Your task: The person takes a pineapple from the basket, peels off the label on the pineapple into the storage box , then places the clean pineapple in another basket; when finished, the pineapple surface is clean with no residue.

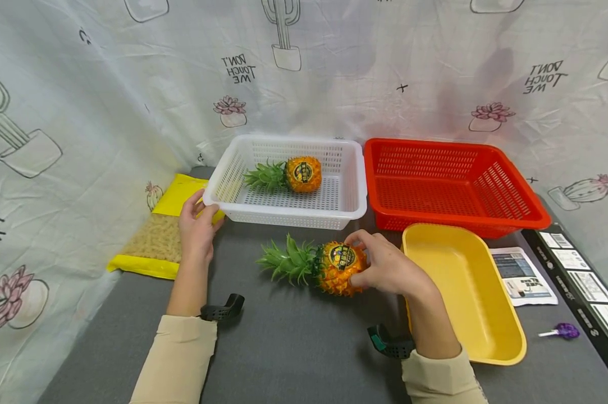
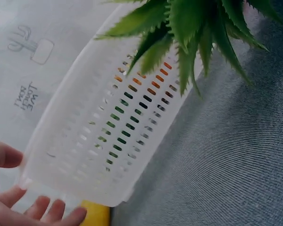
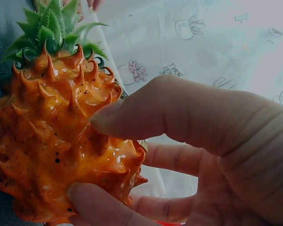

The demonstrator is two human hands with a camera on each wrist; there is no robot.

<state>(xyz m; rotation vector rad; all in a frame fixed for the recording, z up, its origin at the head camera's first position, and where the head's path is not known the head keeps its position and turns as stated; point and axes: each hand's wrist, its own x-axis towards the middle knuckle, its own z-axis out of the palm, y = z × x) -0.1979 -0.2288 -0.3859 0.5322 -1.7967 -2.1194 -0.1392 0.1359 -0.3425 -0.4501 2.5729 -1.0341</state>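
A small orange pineapple (image 1: 340, 268) with a green crown and a dark round label lies on its side on the grey tabletop. My right hand (image 1: 391, 265) grips its base end, thumb on the near side and fingers on the far side; the right wrist view shows the fingertips against its spiky skin. At the front left corner of a white slotted basket (image 1: 288, 216), my left hand (image 1: 197, 224) holds the rim. Inside that basket rests a second pineapple (image 1: 304, 174), its crown pointing left. Green crown leaves (image 2: 188, 37) hang across the top of the left wrist view.
A red basket (image 1: 455, 207) stands right of the white one, with a yellow tray (image 1: 460, 292) before it. Farther right are a printed packet (image 1: 523, 278), a purple lollipop (image 1: 566, 331) and a long black box (image 1: 576, 292). A yellow bag (image 1: 157, 238) lies at left.
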